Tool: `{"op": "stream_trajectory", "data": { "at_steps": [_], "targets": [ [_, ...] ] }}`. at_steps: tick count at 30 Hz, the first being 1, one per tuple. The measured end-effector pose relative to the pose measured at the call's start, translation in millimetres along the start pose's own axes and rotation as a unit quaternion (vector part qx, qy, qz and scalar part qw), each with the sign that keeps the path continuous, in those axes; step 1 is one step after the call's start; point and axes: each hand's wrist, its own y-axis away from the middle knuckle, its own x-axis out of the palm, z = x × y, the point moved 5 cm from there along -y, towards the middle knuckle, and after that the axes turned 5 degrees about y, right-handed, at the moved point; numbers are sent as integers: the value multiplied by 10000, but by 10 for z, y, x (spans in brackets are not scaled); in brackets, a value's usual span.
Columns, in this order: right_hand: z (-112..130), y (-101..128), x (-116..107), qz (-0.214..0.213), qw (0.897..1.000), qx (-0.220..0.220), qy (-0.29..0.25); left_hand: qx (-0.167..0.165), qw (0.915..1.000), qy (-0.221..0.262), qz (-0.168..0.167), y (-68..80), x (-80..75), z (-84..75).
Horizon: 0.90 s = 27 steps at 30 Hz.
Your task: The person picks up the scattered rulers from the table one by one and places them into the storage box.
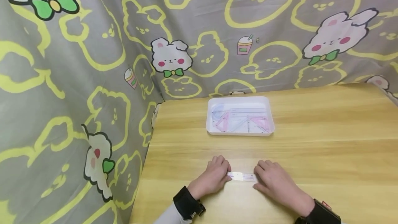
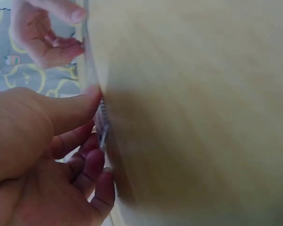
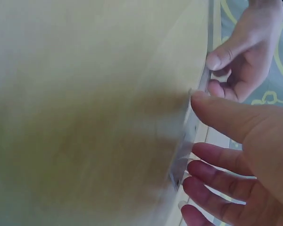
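My left hand [image 1: 212, 177] pinches one end of a clear ruler [image 1: 243, 176], thumb and curled fingers on its edges, and my right hand [image 1: 273, 179] pinches the other end the same way. The ruler lies flat on the wooden table [image 1: 326, 155], near the white tray [image 1: 240, 131] of rulers, on my side of it.
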Motion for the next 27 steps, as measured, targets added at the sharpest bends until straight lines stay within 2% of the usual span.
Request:
{"op": "stream_trajectory", "data": {
  "at_steps": [3, 7, 10, 13, 15, 17, 21, 25, 27],
  "targets": [
    [39, -22, 12, -26, 9999, -19, -168, -57, 9999, -90, 133, 4, -6, 8],
    [24, -34, 12, -150, 9982, 47, -584, 151, 9997, 138, 136, -11, -12, 1],
    [20, -26, 17, -111, 9955, 2, -941, 335, 9982, 500, 41, -30, -23, 0],
    [30, -35, 16, -106, 9941, -110, -1078, 295, 9931, 1134, -9, -58, -54, 30],
    [32, -62, 3, -246, 9948, -204, -969, 187, 9850, 1712, -61, -88, -87, 61],
    [18, -104, -30, -473, 9952, -263, -810, 34, 9734, 2283, -198, -119, -129, 96],
    [-67, -232, -118, -981, 9931, -310, -555, -229, 9444, 3216, -646, -208, -244, 168],
    [-226, -404, -164, -1183, 9912, -364, -469, -523, 9217, 3704, -1027, -371, -374, 257],
    [-323, -500, -170, -1183, 9916, -355, -393, -558, 9201, 3680, -1220, -485, -451, 298]
  ]
}}
